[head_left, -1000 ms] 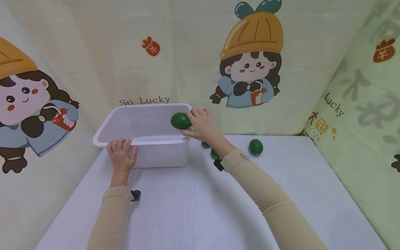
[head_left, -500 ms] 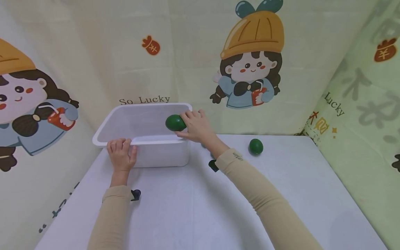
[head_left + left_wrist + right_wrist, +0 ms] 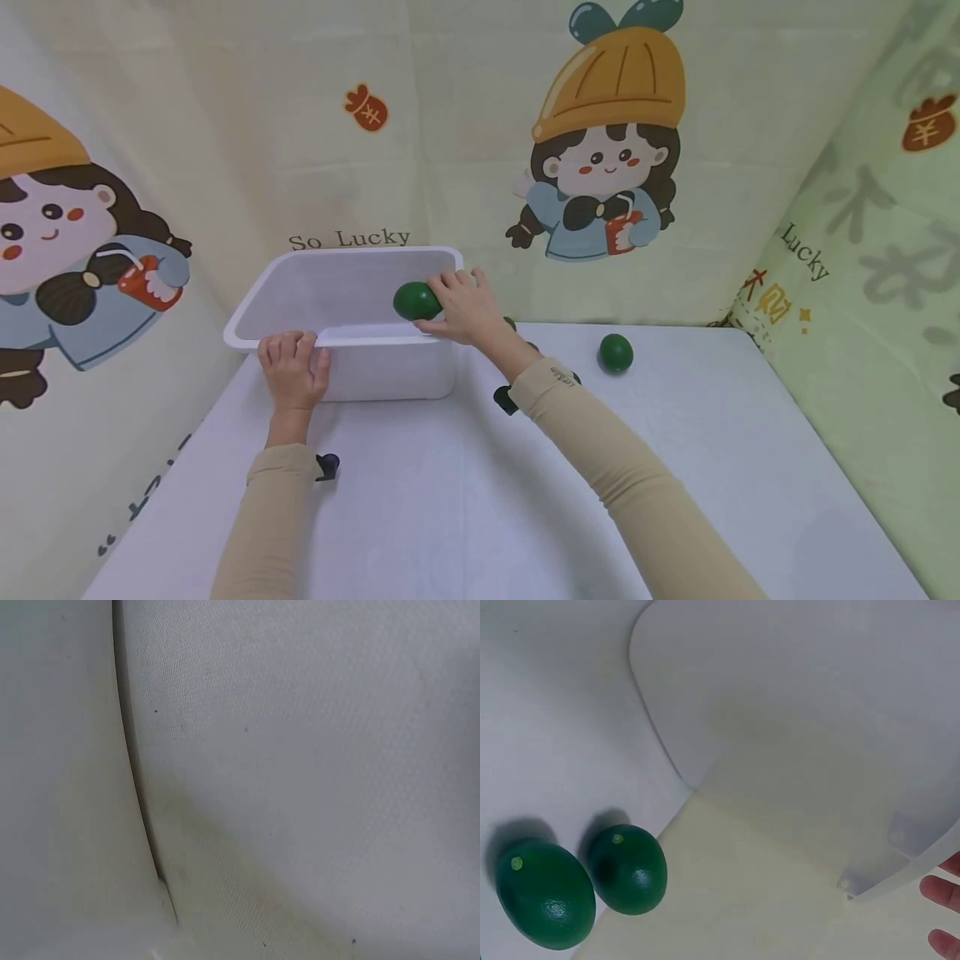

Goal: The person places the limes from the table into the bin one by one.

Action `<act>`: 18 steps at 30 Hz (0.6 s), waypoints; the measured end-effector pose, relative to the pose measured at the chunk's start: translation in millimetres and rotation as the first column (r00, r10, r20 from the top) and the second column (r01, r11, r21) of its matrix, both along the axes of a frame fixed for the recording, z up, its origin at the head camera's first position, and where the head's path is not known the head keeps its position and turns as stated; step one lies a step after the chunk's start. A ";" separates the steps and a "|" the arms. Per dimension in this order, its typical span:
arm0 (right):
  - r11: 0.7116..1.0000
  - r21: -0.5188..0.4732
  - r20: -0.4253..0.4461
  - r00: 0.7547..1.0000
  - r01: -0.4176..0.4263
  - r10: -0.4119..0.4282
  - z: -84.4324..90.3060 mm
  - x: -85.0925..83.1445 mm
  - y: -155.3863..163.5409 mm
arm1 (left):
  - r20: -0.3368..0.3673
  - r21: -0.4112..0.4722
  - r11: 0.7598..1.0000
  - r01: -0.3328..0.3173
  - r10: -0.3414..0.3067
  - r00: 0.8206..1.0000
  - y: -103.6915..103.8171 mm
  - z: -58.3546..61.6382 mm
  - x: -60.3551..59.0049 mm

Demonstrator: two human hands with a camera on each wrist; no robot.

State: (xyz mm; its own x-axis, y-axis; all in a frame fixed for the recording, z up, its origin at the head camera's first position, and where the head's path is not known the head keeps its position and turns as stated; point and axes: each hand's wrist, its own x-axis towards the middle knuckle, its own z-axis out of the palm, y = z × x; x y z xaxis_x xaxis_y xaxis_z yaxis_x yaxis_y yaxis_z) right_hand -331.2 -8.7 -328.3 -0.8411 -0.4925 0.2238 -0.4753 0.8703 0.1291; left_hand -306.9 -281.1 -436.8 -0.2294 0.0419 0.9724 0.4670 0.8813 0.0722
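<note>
Here the right hand (image 3: 467,305) has its grip curled round a green fruit (image 3: 416,301), held just above the bin (image 3: 345,335) at its right rim. The left hand (image 3: 291,371) clasps the bin's near rim. Right of the bin, another fruit (image 3: 615,352) lies on the bench (image 3: 480,492).

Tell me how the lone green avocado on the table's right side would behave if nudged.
The lone green avocado is egg-shaped and smooth, so it would probably roll, wobbling off line rather than going straight. It sits free on the flat white table with nothing beside it to stop it. Its glossy skin may feel slightly slippery.
</note>
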 end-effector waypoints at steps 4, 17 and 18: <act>1.000 0.011 0.014 1.000 -0.004 0.004 1.0 0.8 -1.3 | 0.003 0.001 1.000 -0.001 0.001 1.000 0.2 0.4 0.2; 1.000 -0.022 0.058 0.998 0.002 -0.001 -1.8 0.7 -1.1 | 0.010 0.010 1.000 0.002 -0.003 1.000 0.3 1.0 0.1; 1.000 -0.023 0.057 0.998 0.002 -0.001 -1.8 0.8 -1.2 | 0.011 0.010 1.000 0.002 -0.002 1.000 0.2 1.1 0.1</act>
